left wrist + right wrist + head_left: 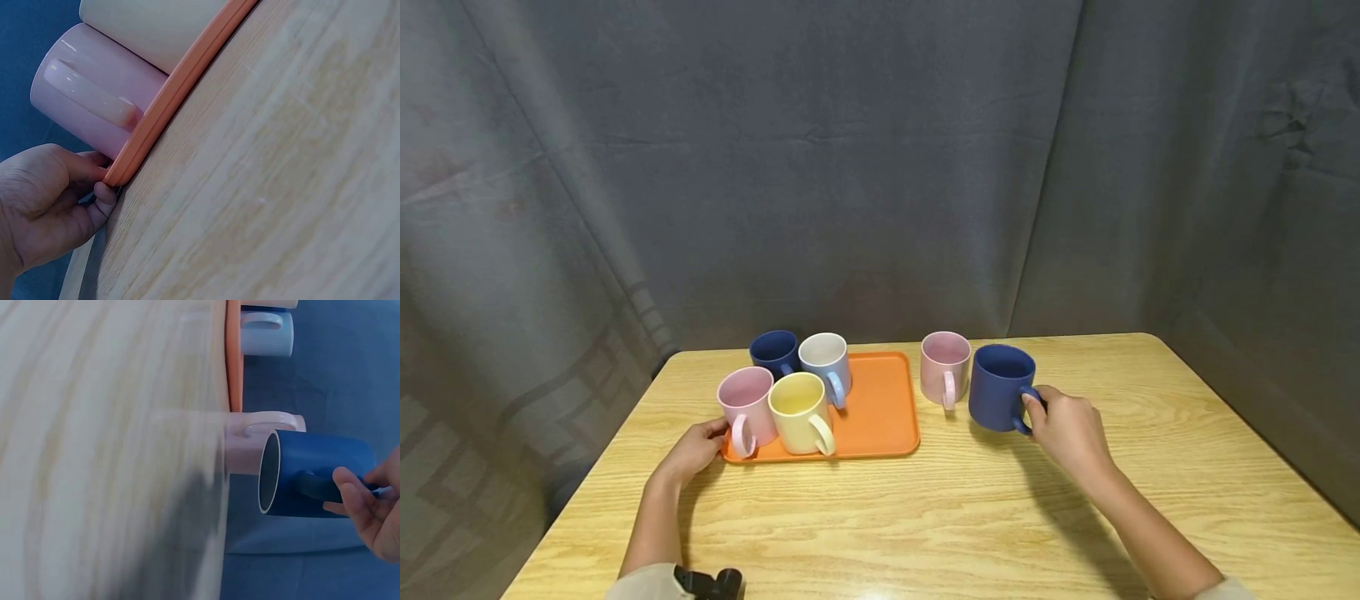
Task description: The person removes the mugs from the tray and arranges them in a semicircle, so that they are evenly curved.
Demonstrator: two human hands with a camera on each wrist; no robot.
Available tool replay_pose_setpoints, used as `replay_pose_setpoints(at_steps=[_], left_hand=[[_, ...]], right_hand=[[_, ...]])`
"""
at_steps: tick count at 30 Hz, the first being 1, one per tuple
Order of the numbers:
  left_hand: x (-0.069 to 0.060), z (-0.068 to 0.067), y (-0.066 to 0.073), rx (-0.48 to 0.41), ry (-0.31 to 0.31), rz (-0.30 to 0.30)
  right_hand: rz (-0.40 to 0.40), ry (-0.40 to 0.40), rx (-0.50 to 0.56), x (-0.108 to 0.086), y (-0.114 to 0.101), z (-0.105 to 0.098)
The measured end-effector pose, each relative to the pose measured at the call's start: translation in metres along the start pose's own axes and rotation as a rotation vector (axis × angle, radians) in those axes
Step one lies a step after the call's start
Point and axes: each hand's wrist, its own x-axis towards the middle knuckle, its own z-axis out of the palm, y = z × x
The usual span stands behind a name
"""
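My right hand [1070,427] pinches the handle of a navy mug [997,389] and holds it upright above the table, its underside showing in the right wrist view. Just left of it, a pink mug [943,367] stands on the table. My left hand [693,452] grips the front left corner of an orange tray [883,408], thumb and fingers pinching the rim in the left wrist view. On the tray's left part stand a second pink mug [749,404], a yellow mug [799,417], a light blue mug [825,357] with a white inside, and another navy mug [772,350], partly hidden.
The wooden table [985,517] runs back to a grey curtain [850,167], which also hangs along both sides. Bare orange surface shows on the tray's right part. A black device [711,582] is strapped at my left wrist.
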Motion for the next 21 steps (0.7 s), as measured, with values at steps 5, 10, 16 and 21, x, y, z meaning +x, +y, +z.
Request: replay_pose_setpoints(at_steps=[5,10,16,21], left_hand=[[0.000,0.000,0.000,0.002,0.002,-0.004],[0.000,0.001,0.000,0.006,0.004,-0.017],[0.000,0.001,0.000,0.007,0.000,-0.023],[0.000,0.001,-0.001,0.012,0.005,-0.023]], right_hand=[[0.010,-0.047,-0.002,0.000,0.002,0.007],[0.022,-0.078,-0.004,-0.001,0.005,0.013],[0.026,-0.088,-0.003,-0.001,0.005,0.019],[0.023,-0.089,0.004,-0.003,0.002,0.023]])
